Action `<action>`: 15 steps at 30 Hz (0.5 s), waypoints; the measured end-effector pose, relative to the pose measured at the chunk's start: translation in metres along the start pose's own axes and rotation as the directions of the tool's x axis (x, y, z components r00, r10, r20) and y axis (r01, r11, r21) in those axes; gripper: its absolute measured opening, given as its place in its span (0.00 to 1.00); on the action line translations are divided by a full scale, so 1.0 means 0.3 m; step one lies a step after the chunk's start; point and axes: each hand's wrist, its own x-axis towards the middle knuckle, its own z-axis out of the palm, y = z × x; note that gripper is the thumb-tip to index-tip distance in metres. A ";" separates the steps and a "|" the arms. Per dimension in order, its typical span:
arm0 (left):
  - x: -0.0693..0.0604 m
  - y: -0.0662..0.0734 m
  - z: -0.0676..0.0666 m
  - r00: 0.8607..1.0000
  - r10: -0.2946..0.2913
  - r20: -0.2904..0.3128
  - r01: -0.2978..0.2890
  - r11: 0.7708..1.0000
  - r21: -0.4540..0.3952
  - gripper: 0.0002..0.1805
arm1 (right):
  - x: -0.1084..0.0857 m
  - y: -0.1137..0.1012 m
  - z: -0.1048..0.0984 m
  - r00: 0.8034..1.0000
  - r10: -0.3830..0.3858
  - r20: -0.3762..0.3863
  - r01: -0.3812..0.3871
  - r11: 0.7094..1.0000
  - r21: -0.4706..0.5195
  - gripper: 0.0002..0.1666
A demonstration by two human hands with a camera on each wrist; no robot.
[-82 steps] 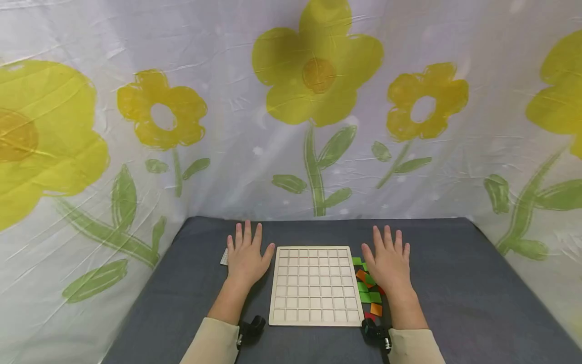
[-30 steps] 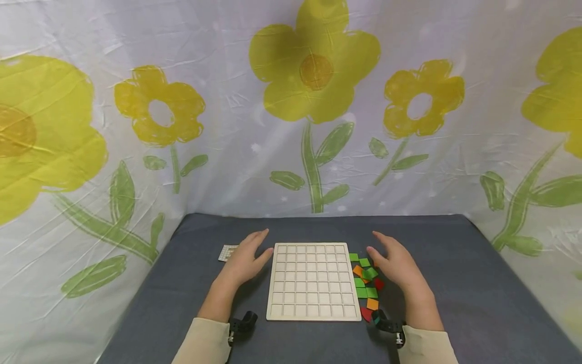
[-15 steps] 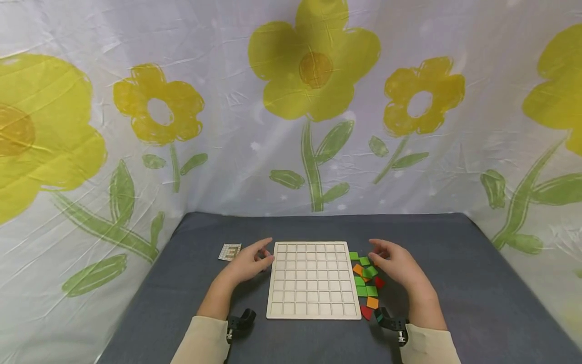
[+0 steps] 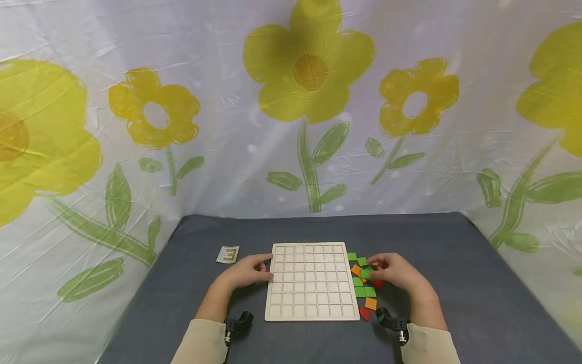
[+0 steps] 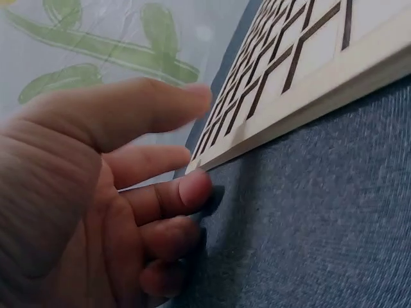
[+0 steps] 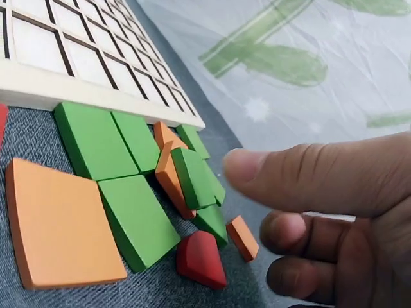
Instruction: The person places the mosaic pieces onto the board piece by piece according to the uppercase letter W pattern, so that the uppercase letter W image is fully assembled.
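Observation:
Beside the left edge of the pale wooden grid board (image 4: 312, 286) is the left hand (image 4: 246, 271), thumb and index finger reaching to its rim. In the left wrist view this hand (image 5: 122, 173) holds nothing, its other fingers loosely bent near the board (image 5: 334, 77). The right hand (image 4: 402, 273) hovers at the far right side of the loose tiles, such as a green tile (image 4: 357, 282). The right wrist view has that hand (image 6: 340, 212) empty, thumb extended and fingers bent, close to a small orange piece (image 6: 243, 238) and a red piece (image 6: 201, 259).
A small printed card (image 4: 228, 254) lies beyond the left hand on the dark grey cloth (image 4: 313, 232). Green, orange and red tiles lie along the board's right edge, some overlapping. A flower-printed curtain (image 4: 227, 177) stands behind and at both sides.
Both hands have gone from flat with spread fingers to bent fingers, turned inward and drawn nearer the body. The card, earlier mostly covered by the left hand, now shows fully.

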 end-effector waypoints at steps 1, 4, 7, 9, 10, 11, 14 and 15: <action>0.001 0.000 0.002 1.000 -0.003 0.008 0.003 1.000 0.010 0.39 | -0.001 0.001 0.001 1.000 0.000 0.010 0.000 1.000 0.005 0.22; 0.005 -0.002 0.009 1.000 -0.012 0.022 0.011 0.999 0.048 0.40 | -0.002 0.006 0.005 0.999 -0.002 0.033 0.001 1.000 0.018 0.20; 0.008 -0.006 0.014 1.000 -0.009 0.024 0.007 0.997 0.074 0.41 | 0.000 0.014 0.013 0.999 0.015 0.041 -0.016 1.000 0.023 0.19; 0.009 -0.006 0.015 1.000 -0.005 0.025 0.003 0.998 0.070 0.41 | 0.003 0.017 0.016 0.999 0.018 0.036 -0.019 1.000 0.023 0.20; 0.009 -0.007 0.015 1.000 -0.005 0.026 0.003 0.998 0.065 0.42 | 0.004 0.020 0.018 0.999 0.023 0.032 -0.024 0.999 0.021 0.19; 0.008 -0.008 0.014 1.000 -0.004 0.027 0.003 0.998 0.056 0.42 | 0.005 0.021 0.020 0.999 0.024 0.028 -0.025 1.000 0.018 0.19; 0.010 -0.010 0.013 1.000 -0.005 0.028 0.004 0.999 0.039 0.43 | 0.009 0.025 0.026 1.000 0.029 0.011 -0.030 0.999 0.013 0.18; 0.010 -0.011 0.013 1.000 -0.005 0.028 0.004 0.999 0.034 0.43 | 0.010 0.026 0.028 1.000 0.030 0.005 -0.030 0.999 0.010 0.17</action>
